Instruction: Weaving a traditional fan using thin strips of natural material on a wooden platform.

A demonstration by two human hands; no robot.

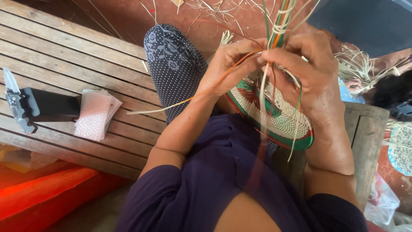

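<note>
Hands: two, both closed | left hand [227, 64] pinched on an orange strand [201, 92] | right hand [307, 68] gripped around a bundle of strands [279, 21] | one woven disc [279, 116] held over the lap, beneath the hands | on slatted bench [64, 51]: one folding knife [15, 103], one pink bubble-wrap packet [94, 114]

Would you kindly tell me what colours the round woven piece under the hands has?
The woven disc is cream in the middle with green and red bands at its rim, seen in the head view.
</note>
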